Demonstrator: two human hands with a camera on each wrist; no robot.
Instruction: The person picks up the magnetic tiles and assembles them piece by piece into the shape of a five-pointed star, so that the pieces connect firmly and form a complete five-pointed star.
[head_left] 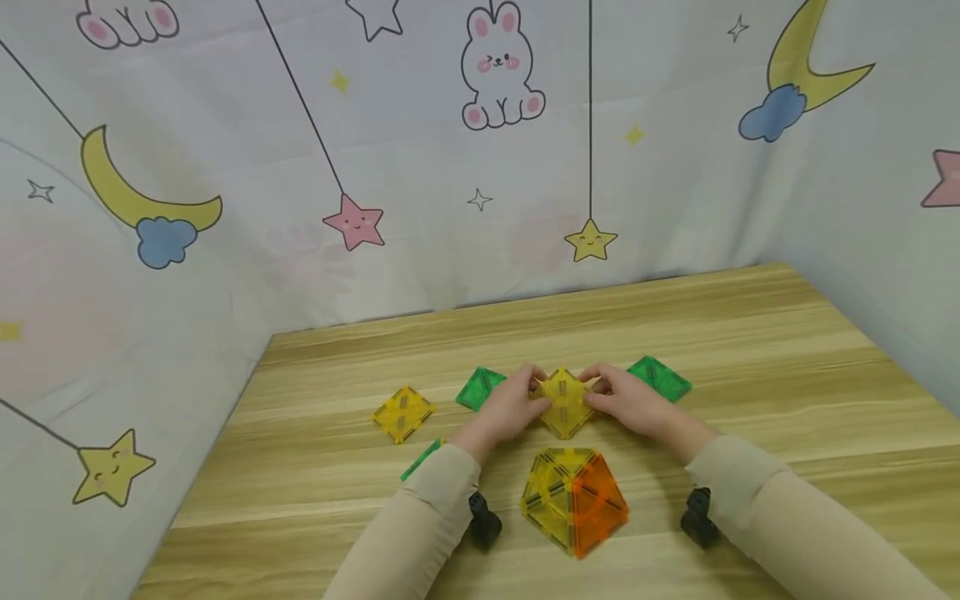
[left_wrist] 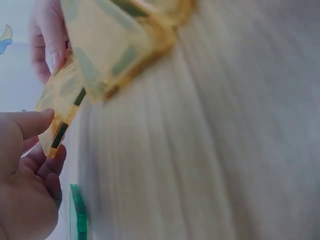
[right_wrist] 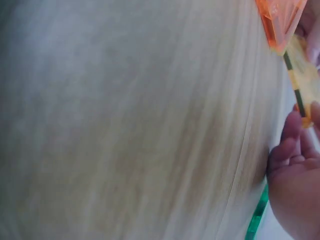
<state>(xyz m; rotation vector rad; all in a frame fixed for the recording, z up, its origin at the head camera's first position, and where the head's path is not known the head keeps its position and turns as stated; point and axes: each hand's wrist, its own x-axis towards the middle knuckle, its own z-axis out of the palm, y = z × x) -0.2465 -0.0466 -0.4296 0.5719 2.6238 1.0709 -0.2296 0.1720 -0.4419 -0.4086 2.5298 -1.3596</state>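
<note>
A yellow translucent magnetic tile piece point(head_left: 564, 407), diamond-shaped, is held between both hands. My left hand point(head_left: 516, 405) pinches its left corner between thumb and fingers. At the opposite corner my right hand point(head_left: 628, 402) pinches it too. In the left wrist view the piece point(left_wrist: 64, 97) appears tilted, its edge magnets showing dark, with the left hand point(left_wrist: 27, 175) on its near corner. The right wrist view shows the right hand point(right_wrist: 297, 162) at the other end. Nearer the body, a faceted tile shape point(head_left: 553, 492) stands on the table, yellow with an orange side point(head_left: 600, 504).
Green tiles point(head_left: 477, 388) lie behind the left hand, and more green tiles point(head_left: 662, 380) behind the right. A yellow diamond of tiles point(head_left: 403, 414) lies at left. Another green tile point(head_left: 422, 459) is partly hidden by the left sleeve. Cloth hangs behind the wooden table point(head_left: 750, 350).
</note>
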